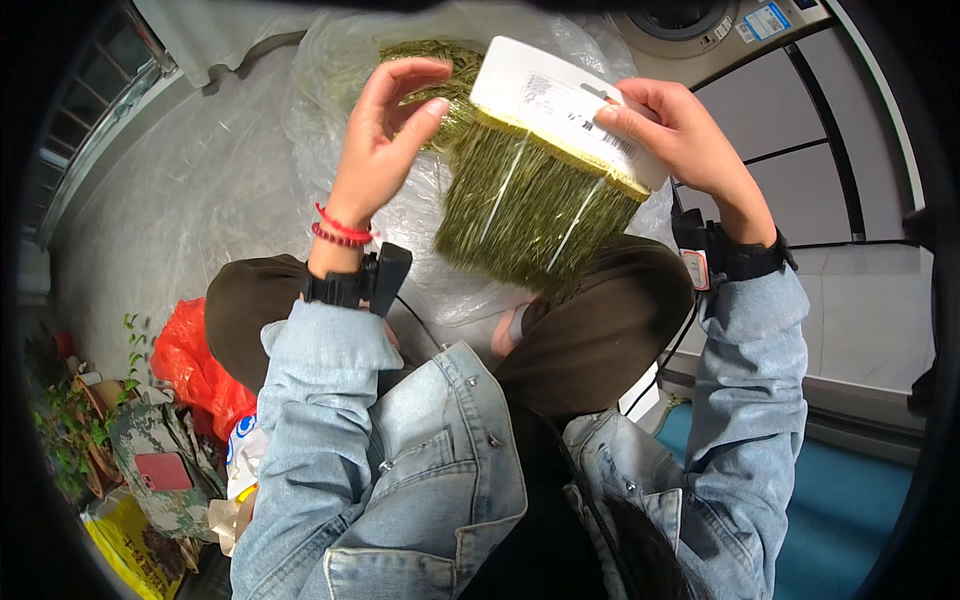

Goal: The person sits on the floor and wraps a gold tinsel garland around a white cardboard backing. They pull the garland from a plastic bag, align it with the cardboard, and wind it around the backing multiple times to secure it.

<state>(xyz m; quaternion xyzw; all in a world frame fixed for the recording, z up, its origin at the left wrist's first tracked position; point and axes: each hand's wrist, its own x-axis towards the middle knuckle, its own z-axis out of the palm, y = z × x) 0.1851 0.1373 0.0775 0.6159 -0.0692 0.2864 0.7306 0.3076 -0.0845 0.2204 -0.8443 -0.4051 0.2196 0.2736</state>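
Pinched in my right hand (667, 124) is a white header card (555, 82) that bears print and a hang slot. From its lower edge hangs a wide olive-green tinsel fringe (525, 202) with a yellowish woven top band; two thin pale strips cross the strands. My left hand (394, 124) is raised to the left of the card, thumb and fingers apart, with nothing in it. Behind that hand lies a heap of similar green tinsel (431, 56) on a large clear plastic bag (337, 112), partly hidden by the card and hand.
A washing machine (697, 45) and grey cabinet fronts (795, 165) stand at the upper right. To the left are a red plastic bag (195, 367), a camouflage bag (142, 442) with a phone (163, 472) on it, and potted plants (75, 435). A dark cable (679, 337) runs by my right arm.
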